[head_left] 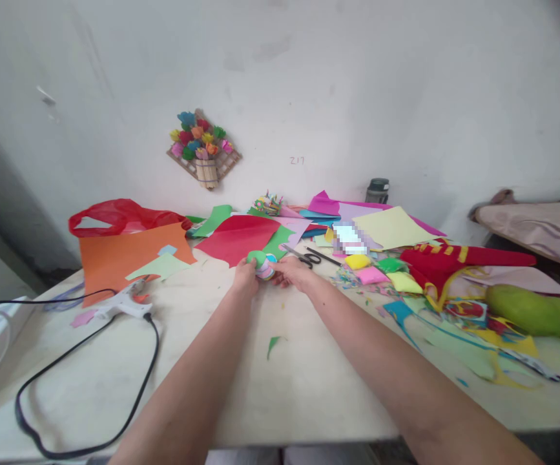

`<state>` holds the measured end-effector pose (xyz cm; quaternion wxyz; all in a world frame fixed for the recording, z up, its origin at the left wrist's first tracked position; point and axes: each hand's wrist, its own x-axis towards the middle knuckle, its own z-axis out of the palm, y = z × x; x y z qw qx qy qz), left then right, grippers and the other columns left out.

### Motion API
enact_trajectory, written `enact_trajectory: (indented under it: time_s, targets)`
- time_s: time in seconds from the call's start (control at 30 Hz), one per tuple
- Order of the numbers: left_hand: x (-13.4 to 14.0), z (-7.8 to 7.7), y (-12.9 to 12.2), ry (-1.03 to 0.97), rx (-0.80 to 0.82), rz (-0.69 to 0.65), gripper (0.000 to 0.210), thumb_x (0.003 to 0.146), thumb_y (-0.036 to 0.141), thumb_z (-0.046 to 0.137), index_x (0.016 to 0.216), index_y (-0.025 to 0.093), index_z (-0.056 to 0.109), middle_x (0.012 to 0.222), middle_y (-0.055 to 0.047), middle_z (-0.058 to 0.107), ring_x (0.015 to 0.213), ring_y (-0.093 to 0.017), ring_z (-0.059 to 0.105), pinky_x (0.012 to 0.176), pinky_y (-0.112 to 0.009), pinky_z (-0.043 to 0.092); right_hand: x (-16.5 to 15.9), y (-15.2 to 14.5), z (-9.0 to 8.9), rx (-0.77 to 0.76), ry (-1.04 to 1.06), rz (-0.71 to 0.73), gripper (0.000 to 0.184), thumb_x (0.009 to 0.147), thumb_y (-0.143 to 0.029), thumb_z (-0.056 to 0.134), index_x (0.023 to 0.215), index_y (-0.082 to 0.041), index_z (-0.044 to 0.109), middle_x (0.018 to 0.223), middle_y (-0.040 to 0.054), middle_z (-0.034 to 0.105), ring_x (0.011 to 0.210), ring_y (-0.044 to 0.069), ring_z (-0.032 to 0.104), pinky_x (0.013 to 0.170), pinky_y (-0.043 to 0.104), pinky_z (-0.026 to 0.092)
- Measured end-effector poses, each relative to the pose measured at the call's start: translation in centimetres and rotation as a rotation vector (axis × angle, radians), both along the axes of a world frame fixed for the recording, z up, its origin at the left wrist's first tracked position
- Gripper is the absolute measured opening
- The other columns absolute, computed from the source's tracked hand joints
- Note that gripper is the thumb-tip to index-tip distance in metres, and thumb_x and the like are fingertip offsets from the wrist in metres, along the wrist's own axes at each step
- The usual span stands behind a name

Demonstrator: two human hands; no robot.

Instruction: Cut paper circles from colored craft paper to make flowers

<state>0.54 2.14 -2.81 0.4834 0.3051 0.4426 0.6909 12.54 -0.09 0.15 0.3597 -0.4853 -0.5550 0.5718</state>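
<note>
Between my two hands, just above the table, are several small paper circles (263, 266) in green, blue and pale colours, partly overlapping. My left hand (245, 272) pinches the green one at the left edge. From the other side my right hand (292, 271) grips the circles with its thumb and fingers. Right behind my right hand lie black-handled scissors (311, 259) and a dark pencil (324, 256). Red paper (241, 236) and cut green paper (280, 242) lie just beyond my fingers.
On the left, a white glue gun (124, 302) trails a looped black cord (151, 374). Orange paper (115, 258) and a red plastic bag (124, 216) are behind it. To the right are clay packets (371, 276), paper scraps (458, 342) and green fruit (536, 310).
</note>
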Motion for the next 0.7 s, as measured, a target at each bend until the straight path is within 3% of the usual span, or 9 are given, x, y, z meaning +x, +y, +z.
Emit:
enact_trajectory:
  time_s: [0.23,0.47,0.7]
  targets:
    - [0.6,0.8,-1.9,-0.083,0.032,0.007,0.017,0.071,0.028,0.062,0.067,0.018,0.048,0.061,0.001,0.056,0.063,-0.013,0.056,0.061,-0.026,0.047,-0.7,-0.5,-1.1,0.078,-0.002,-0.281,0.020,0.073,-0.020,0.059,0.058,-0.016,0.047,0.038,-0.0042,0.048,0.036,0.009,0.050,0.029,0.015,0.032]
    - [-0.3,0.9,-2.3,-0.125,0.032,0.036,0.016,0.068,0.025,0.063,0.069,0.016,0.050,0.060,0.002,0.056,0.059,-0.012,0.057,0.057,-0.025,0.047,0.1,0.0,-1.6,0.174,-0.076,-0.327,0.021,0.073,-0.028,0.057,0.056,-0.018,0.048,0.040,-0.0022,0.048,0.039,0.012,0.052,0.030,0.018,0.032]
    - [-0.7,-0.1,-1.9,0.084,0.050,0.002,0.025,0.058,0.023,0.067,0.078,0.016,0.053,0.064,0.003,0.059,0.059,-0.011,0.057,0.056,-0.023,0.045,0.2,0.6,-2.4,0.314,-0.259,-0.296,0.027,0.072,-0.037,0.056,0.053,-0.019,0.048,0.039,-0.0021,0.047,0.042,0.015,0.056,0.037,0.022,0.038]
